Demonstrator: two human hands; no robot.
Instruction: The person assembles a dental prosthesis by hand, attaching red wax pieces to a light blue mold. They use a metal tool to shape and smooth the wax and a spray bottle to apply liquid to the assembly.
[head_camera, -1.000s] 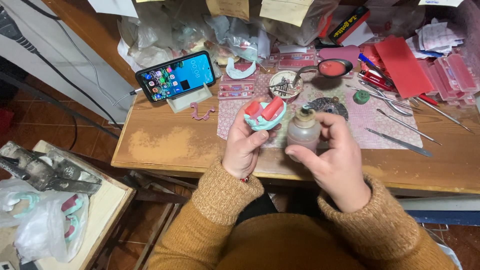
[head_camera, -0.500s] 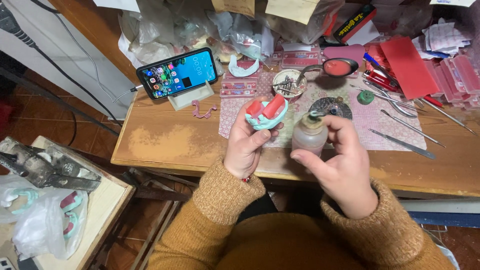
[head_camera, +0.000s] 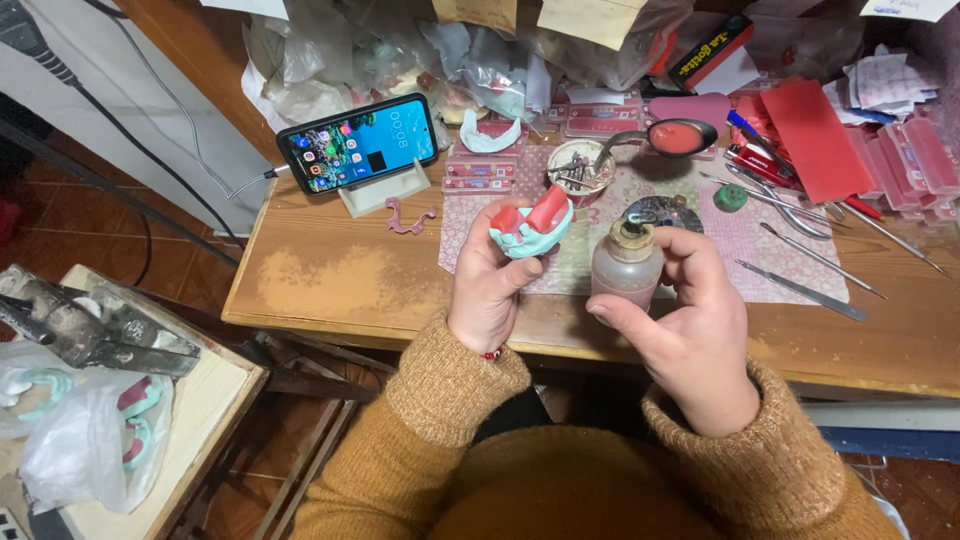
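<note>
From the head camera, the left hand (head_camera: 487, 285) is gripping a teal dental cast (head_camera: 530, 232) with red wax blocks on top, thumb pressing one side and fingers curling round the other, holding it up just above the front of the worktop (head_camera: 330, 280). The right hand (head_camera: 690, 320) is wrapping round a small cloudy bottle (head_camera: 625, 272) with pinkish liquid inside, fingers closing on its body and the index finger lying near the grubby neck. Cast and bottle are sitting close together, not touching.

The cast is looking stiff and fairly light, but probably brittle at its thin edges, and the wax is likely soft enough to dent, so the sides of the teal base seem the safest place to hold. The bottle is looking smooth and perhaps slippery; a full grip round its middle, keeping it upright, seems wise.

Behind the hands, a phone (head_camera: 360, 143) is leaning on a white stand, a spoon holding red wax (head_camera: 678, 136) is lying on the patterned mat (head_camera: 740, 235), and metal tools (head_camera: 800, 290) are lying to the right.
</note>
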